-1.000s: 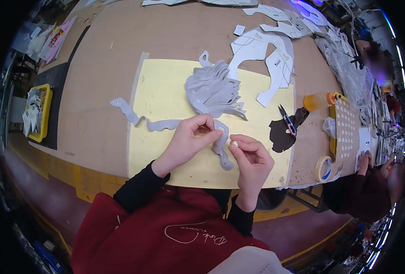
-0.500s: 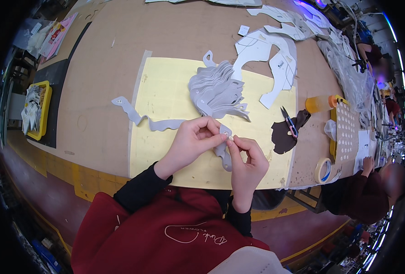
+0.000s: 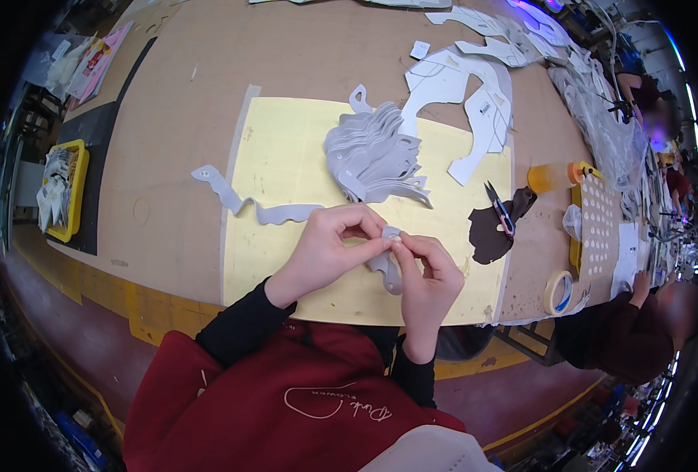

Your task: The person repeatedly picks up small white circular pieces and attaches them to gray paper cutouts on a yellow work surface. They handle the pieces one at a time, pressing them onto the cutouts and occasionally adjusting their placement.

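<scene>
My left hand pinches a wavy grey fabric strip near its end, over the front of a yellow sheet. Thumb and forefinger of my right hand press together on a small pale round piece against that strip's end, beside my left thumb. Part of the piece is hidden by the fingertips. Just beyond my hands lies a stack of similar grey wavy pieces. A single grey strip with holes at its tip stretches left from behind my left hand.
On the right, thread snips rest on dark brown scrap material. Near them are an orange-capped bottle, a dotted sheet and a tape roll. White pattern pieces lie behind. A yellow tray sits far left; a co-worker is at right.
My fingers have drawn closer together over the strip's end, covering more of it. The grey strip has turned slightly in my hands; the things around them stay in place.
</scene>
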A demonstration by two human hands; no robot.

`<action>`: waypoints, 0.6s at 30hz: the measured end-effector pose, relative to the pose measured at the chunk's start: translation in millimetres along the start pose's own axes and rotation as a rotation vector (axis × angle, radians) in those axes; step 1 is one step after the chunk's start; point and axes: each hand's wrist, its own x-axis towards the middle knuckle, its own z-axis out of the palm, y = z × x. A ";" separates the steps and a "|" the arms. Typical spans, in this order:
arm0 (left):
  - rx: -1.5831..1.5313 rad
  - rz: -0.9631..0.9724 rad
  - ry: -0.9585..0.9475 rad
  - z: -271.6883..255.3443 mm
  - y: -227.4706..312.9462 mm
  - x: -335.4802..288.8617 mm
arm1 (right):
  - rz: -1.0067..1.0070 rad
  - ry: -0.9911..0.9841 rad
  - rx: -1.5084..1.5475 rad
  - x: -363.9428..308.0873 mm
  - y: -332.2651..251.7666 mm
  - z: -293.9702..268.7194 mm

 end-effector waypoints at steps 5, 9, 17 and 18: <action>-0.354 -0.267 -0.041 -1.0 1.0 0.8 | 0.261 0.036 0.406 -5.3 -5.2 -2.4; -0.424 -0.258 -0.017 -1.2 -2.7 0.5 | 0.338 0.017 0.506 -8.5 -1.2 -3.8; -0.398 -0.245 0.021 -1.7 -6.3 0.2 | 0.177 0.020 0.391 -5.6 -6.8 -4.5; -0.396 -0.243 0.020 -1.3 -5.3 0.0 | 0.116 0.015 0.297 -5.8 -7.9 -2.7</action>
